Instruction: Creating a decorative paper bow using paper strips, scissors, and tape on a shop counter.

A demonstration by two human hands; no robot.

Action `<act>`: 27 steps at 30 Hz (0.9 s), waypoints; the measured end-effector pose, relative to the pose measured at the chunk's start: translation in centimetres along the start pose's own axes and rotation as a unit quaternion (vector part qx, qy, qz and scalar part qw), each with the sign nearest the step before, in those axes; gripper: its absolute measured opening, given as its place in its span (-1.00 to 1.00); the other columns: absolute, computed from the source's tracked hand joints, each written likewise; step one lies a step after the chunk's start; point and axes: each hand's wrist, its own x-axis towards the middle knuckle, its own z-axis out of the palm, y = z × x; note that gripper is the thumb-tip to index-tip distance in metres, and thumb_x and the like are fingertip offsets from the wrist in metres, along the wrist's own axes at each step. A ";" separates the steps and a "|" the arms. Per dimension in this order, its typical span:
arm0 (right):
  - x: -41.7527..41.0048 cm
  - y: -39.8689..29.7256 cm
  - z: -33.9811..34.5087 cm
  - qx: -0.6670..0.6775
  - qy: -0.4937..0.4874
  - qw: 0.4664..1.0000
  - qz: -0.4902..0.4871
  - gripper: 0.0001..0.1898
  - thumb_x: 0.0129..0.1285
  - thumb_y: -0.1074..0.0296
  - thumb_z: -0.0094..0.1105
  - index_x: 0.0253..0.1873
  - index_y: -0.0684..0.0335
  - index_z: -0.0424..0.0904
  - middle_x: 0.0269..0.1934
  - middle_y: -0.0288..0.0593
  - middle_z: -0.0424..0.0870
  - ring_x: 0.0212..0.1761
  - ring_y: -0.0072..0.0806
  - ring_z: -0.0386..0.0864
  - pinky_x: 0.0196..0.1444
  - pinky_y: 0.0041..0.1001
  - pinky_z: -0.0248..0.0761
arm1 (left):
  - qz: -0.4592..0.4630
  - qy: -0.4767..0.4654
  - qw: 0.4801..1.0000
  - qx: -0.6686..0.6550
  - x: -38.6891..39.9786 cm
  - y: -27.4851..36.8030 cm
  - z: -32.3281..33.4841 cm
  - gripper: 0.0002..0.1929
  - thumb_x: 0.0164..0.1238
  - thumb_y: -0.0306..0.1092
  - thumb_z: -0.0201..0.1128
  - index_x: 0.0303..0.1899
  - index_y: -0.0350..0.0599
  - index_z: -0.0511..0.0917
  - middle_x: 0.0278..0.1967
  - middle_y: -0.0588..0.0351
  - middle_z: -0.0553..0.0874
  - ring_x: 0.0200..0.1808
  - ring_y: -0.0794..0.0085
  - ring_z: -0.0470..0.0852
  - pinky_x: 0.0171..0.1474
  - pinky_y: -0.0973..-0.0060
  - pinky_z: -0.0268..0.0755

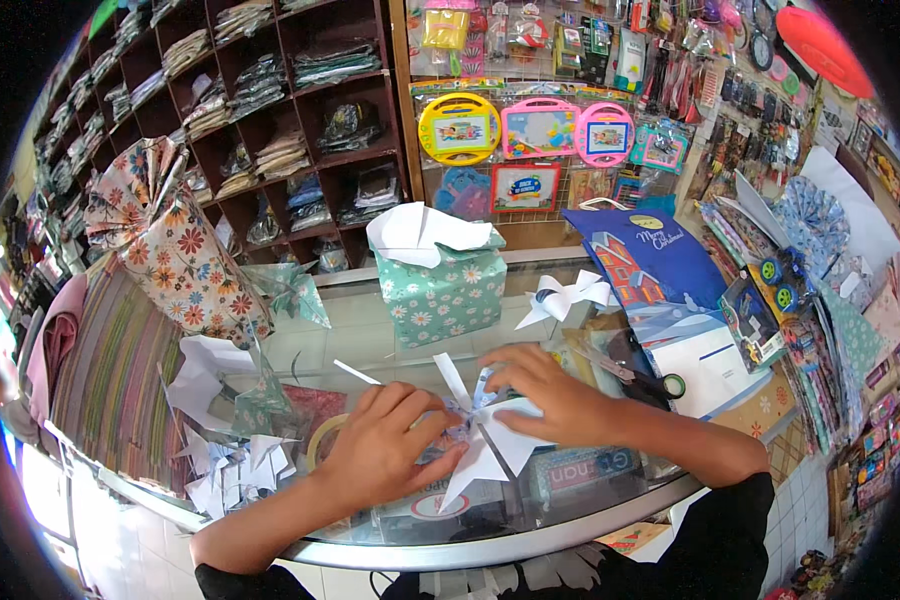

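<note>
A paper bow with white pointed tails and patterned blue loops lies on the glass counter. My left hand has its thumb and fingers around the bow's near left side. Over its right side my right hand is curved, thumb at the white paper; its grip on the loop cannot be made out. Beyond the hands stands a parcel in green daisy paper with a folded white top. A second, white bow rests to its right. Partly behind my left wrist is a tape roll.
Scissors lie right of my right hand, by a blue gift bag. White paper scraps and a crumpled sheet are at left. A flower-patterned parcel stands behind them. Goods in dark cubbyholes line the back.
</note>
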 end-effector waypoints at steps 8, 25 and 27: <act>-2.9 0.2 -5.4 -0.038 -0.206 0.977 0.034 -0.55 0.05 0.56 0.03 0.11 0.19 0.31 0.03 -0.07 0.33 0.09 -0.17 0.36 0.13 -0.28 0.24 | 0.019 -0.038 0.999 0.020 0.1 -0.5 1.4 -0.58 0.14 0.06 0.18 -0.18 -0.12 0.60 -0.09 0.11 0.57 0.07 0.32 0.45 0.34 0.07 -0.09; -1.7 0.1 -3.1 0.178 -0.136 0.971 0.086 -0.81 0.19 0.36 0.18 -0.15 0.31 0.51 -0.23 -0.19 0.57 -0.11 -0.41 0.52 -0.06 -0.46 0.36 | 0.004 -0.132 0.985 -0.112 0.6 -2.4 1.4 -0.68 0.10 -0.14 0.22 -0.14 -0.06 0.52 -0.07 0.13 0.60 0.17 0.29 0.43 0.38 -0.09 -0.45; -1.1 -0.2 -2.0 0.188 -0.106 0.970 0.111 -0.79 0.17 0.34 0.21 -0.14 0.29 0.51 -0.26 -0.14 0.55 -0.21 -0.42 0.51 -0.15 -0.47 0.36 | 0.000 -0.125 0.985 -0.122 0.7 -2.5 1.4 -0.66 0.09 -0.17 0.21 -0.11 -0.07 0.49 -0.07 0.11 0.60 0.18 0.28 0.42 0.38 -0.08 -0.45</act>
